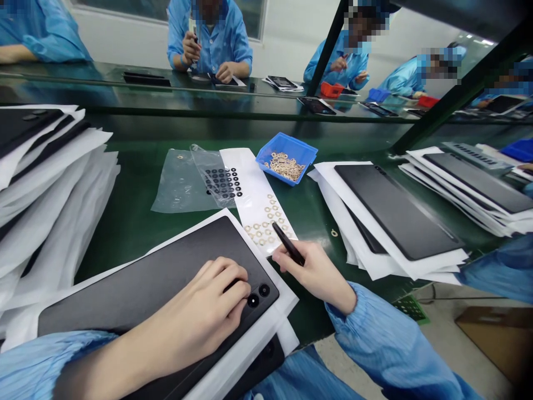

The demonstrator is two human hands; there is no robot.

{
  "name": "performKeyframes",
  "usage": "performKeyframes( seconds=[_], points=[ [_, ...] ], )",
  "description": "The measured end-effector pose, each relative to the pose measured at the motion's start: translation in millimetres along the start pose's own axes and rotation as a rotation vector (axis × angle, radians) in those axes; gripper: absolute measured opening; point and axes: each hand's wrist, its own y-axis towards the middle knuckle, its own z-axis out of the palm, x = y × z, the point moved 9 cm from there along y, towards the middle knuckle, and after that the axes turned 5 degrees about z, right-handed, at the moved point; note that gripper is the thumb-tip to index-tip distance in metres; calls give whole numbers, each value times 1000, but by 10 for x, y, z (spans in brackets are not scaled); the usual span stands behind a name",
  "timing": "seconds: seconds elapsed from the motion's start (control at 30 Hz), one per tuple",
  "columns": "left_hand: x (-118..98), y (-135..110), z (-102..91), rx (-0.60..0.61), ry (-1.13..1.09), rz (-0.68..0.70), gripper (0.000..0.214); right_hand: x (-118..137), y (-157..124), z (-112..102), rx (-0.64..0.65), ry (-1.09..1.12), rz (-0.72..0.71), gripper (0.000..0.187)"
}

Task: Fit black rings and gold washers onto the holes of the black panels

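A dark grey tablet back cover (166, 261) lies on white sheets in front of me, with two round black camera rings (259, 295) at its right corner. My left hand (216, 300) rests on it, fingers bent and pressed together beside the rings; anything under the fingertips is hidden. Wrapped round a black pen-like tool (288, 243) is my right hand (316, 269), just right of the cover. The tool's upper end points toward a white sheet (250, 166) bearing small pale rings (262, 233) and black rings (229, 183) under clear film.
A blue tray (291, 141) of loose pale rings stands behind the sheet, beside a clear plastic bag (172, 183). Stacked covers and paper rise at left (50, 211) and right (395, 216). Co-workers in blue (212, 44) sit across the bench; a dark post (441, 94) slants at right.
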Motion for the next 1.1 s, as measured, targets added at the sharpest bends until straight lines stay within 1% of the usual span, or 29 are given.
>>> performKeyframes(
  seconds=[0.1,0.17,0.23,0.33,0.4,0.43,0.5,0.57,0.63,0.8,0.87,0.9,0.93,0.97,1.0,1.03,1.07,1.1],
  points=[
    [-3,11,-2,4,8,-3,14,61,-35,62,38,-90,-47,33],
    [-4,12,0,7,16,-5,15,132,-62,127,95,-94,-107,38],
    [-8,4,6,11,32,-6,16,181,-84,181,156,-43,-145,36],
    [-39,-13,10,17,65,7,15,172,-96,228,226,57,-131,31],
    [-90,-20,-21,0,92,27,15,158,-116,279,297,180,-108,31],
    [-130,-23,-40,-6,107,46,14,165,-137,320,355,273,-101,31],
    [-238,-32,-79,-9,145,112,15,201,-198,412,486,477,-87,32],
    [-351,-52,-110,-8,189,191,17,238,-246,466,564,626,-76,34],
    [-413,-79,-127,-12,212,230,19,254,-264,480,580,694,-70,34],
    [-459,-83,-72,-23,219,224,18,247,-257,476,571,721,-57,37],
    [-455,-48,-132,-60,243,233,15,250,-254,467,565,715,-64,38],
    [-422,-29,-222,-97,264,232,14,252,-255,462,562,710,-69,38],
    [-347,-12,-363,-151,294,211,12,253,-254,455,555,700,-76,38],
    [-219,-3,-546,-211,331,159,11,253,-253,445,544,683,-84,39],
    [-33,-5,-755,-269,367,68,15,251,-251,436,532,662,-91,40],
    [203,-32,-982,-329,403,-64,25,250,-248,425,519,640,-99,42],
    [488,-82,-1171,-350,417,-241,39,251,-246,414,506,619,-108,44],
    [778,-162,-1308,-351,394,-431,50,257,-244,404,497,606,-120,46]
  ],
)
